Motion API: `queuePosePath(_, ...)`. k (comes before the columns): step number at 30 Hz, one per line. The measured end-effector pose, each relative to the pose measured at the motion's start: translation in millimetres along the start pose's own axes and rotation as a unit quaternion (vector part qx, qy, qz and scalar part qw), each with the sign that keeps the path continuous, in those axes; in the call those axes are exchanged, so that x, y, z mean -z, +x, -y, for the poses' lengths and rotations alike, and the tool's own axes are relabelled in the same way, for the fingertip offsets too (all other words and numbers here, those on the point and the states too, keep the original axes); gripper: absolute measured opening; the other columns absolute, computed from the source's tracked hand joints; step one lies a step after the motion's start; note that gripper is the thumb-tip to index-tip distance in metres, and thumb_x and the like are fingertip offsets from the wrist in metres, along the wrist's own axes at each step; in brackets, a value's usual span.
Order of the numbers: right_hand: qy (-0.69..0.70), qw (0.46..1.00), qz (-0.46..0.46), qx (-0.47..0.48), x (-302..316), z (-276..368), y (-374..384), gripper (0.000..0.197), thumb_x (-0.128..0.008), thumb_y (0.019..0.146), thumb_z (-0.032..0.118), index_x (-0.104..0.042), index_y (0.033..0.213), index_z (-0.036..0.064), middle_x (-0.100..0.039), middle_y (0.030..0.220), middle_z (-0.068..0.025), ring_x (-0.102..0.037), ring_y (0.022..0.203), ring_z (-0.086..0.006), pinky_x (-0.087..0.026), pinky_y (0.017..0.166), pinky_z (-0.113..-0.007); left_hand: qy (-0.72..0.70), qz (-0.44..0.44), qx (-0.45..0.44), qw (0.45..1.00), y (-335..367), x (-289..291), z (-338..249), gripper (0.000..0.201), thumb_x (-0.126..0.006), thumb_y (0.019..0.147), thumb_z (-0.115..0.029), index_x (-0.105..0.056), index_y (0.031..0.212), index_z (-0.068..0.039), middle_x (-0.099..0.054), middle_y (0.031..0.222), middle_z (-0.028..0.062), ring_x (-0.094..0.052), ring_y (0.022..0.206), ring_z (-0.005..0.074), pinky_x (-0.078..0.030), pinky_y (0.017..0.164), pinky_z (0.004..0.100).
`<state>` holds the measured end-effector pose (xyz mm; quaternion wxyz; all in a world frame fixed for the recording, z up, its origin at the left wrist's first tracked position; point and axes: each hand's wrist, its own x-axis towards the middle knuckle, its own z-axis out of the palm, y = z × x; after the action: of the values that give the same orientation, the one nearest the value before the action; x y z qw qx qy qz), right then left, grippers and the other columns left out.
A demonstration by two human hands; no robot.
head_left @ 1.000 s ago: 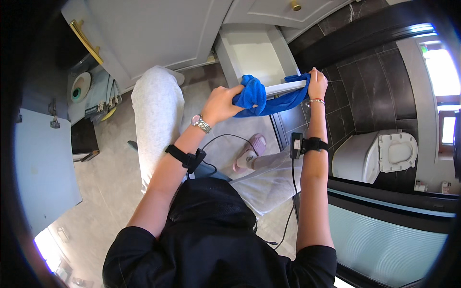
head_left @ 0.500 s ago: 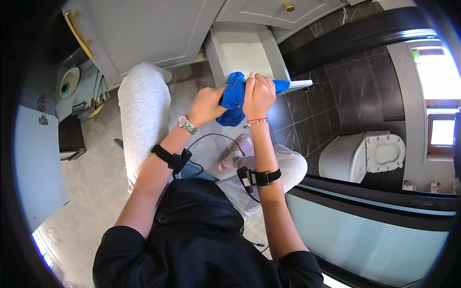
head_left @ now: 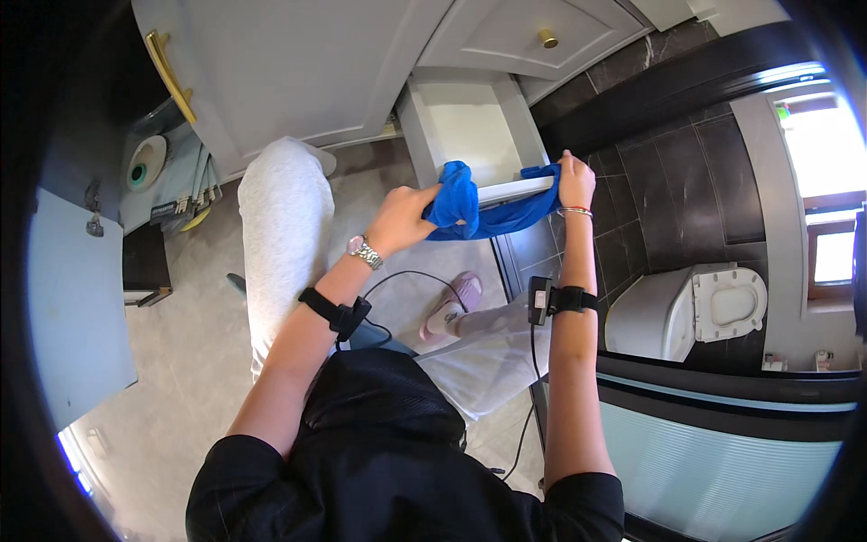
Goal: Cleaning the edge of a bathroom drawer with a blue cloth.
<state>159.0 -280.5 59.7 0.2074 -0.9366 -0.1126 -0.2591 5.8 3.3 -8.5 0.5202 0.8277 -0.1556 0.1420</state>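
Note:
A blue cloth (head_left: 513,218) is stretched along the front panel of a pulled-out drawer (head_left: 470,144). At the left end of the panel my left hand (head_left: 406,219) grips a bunched part of the cloth. Out at the right end, my right hand (head_left: 576,183) is closed on the cloth near the panel's corner. Between the hands the cloth hangs over the outer face, and a strip of the white top edge shows. The drawer has a pale interior with nothing visible lying in it. Some of my fingertips are hidden by the cloth.
Above is another drawer front with a gold knob (head_left: 547,38). A grey cabinet door with a gold handle (head_left: 170,77) stands at left, beside an open light-blue door (head_left: 77,298). A toilet (head_left: 686,307) is off to the right. Black cables (head_left: 424,273) run from my forearm straps.
My right hand has moved right to the drawer's right corner, spreading the cloth that was bunched between both hands. My left hand stays near the left end.

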Motion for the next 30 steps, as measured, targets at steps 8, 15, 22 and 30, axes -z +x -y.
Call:
queuePosePath(8,-0.054,0.995,0.025,0.086,-8.9,109.5,-55.4,0.031,-0.052,0.091,0.021,-0.063,0.069,0.0017,-0.062,0.073,-0.019,-0.06,0.071,-0.0377,-0.046,0.067,-0.048,0.018,-0.005,-0.008,1.0,-1.8,5.9,-6.2,0.033,-0.068,0.074,-0.017,-0.065,0.104,-0.005,-0.061,0.076,0.0222,-0.061,0.068,0.0386,-0.048,0.06,0.0406)
queuePosePath(15,0.067,0.987,-0.02,0.144,-15.7,154.1,-77.8,0.033,-0.053,0.089,0.018,-0.056,0.06,0.0015,-0.057,0.066,-0.0142,-0.056,0.067,-0.0353,-0.043,0.068,-0.045,0.004,0.007,0.027,1.0,-2.8,5.5,-5.4,0.045,-0.072,0.073,-0.027,-0.062,0.113,-0.007,-0.061,0.072,0.0212,-0.061,0.066,0.0382,-0.049,0.059,0.043)
queuePosePath(22,0.051,0.993,-0.028,0.099,-7.8,56.7,-39.3,0.03,-0.051,0.089,0.016,-0.058,0.066,-0.0013,-0.059,0.07,-0.0199,-0.057,0.072,-0.0382,-0.041,0.071,-0.048,-0.032,-0.004,0.043,0.999,2.7,5.0,-10.8,0.043,-0.077,0.071,-0.034,-0.067,0.102,-0.005,-0.063,0.077,0.0216,-0.062,0.067,0.0371,-0.048,0.059,0.0383)
queuePosePath(30,-0.018,1.0,-0.004,-0.023,-9.9,8.7,-5.0,0.037,-0.05,0.091,0.023,-0.06,0.064,-0.0009,-0.061,0.071,-0.0224,-0.059,0.074,-0.039,-0.043,0.071,-0.049,-0.045,-0.008,0.044,0.998,-1.1,10.0,-7.5,0.041,-0.079,0.071,-0.03,-0.066,0.099,-0.002,-0.064,0.079,0.0215,-0.064,0.068,0.0345,-0.049,0.061,0.0335)
